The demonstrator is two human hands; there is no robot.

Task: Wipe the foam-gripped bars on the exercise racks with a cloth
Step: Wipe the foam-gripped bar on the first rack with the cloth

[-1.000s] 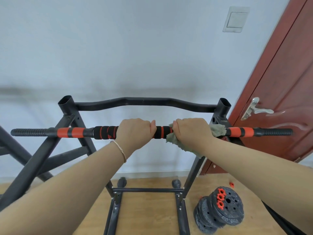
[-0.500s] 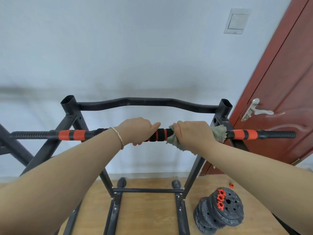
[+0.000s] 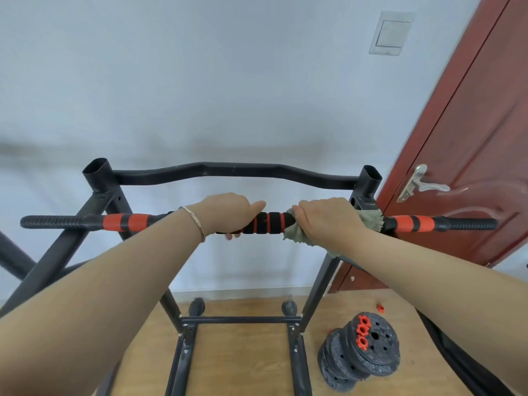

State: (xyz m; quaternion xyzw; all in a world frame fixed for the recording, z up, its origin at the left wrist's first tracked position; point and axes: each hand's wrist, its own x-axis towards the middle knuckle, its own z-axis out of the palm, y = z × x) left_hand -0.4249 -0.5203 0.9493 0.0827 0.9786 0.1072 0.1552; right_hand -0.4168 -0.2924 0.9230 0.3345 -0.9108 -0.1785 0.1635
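**Two hands on a foam-gripped bar, cloth wrapped under the right**

A person's left hand [image 3: 228,215] grips the foam-gripped bar [image 3: 271,222] with the fingers curled round it and the thumb lying along the top. Just beside it, the right hand [image 3: 325,218] closes over a grey-green cloth [image 3: 370,220] bunched round the same bar. Frayed ends of the cloth show on both sides of the fist and hang below it. Between the two hands lies a short stretch of black foam with thin orange bands.

The bar runs level across the view, in front of the black steel rack [image 3: 94,178], with broad orange-and-black bands and ribbed black ends reaching past the uprights on either side. It lies below the rack's curved top rail [image 3: 228,170]. A thin bracelet [image 3: 197,224] circles the left wrist.

On the wooden floor [image 3: 243,361] to the right of the rack's base stands a stack of black weight plates [image 3: 368,347] with orange collars, and one loose orange collar [image 3: 380,307] lies near it. A dark red door [image 3: 471,138] with a metal lever handle [image 3: 420,184] stands at right, and a white wall switch [image 3: 391,32] sits high on the pale wall.
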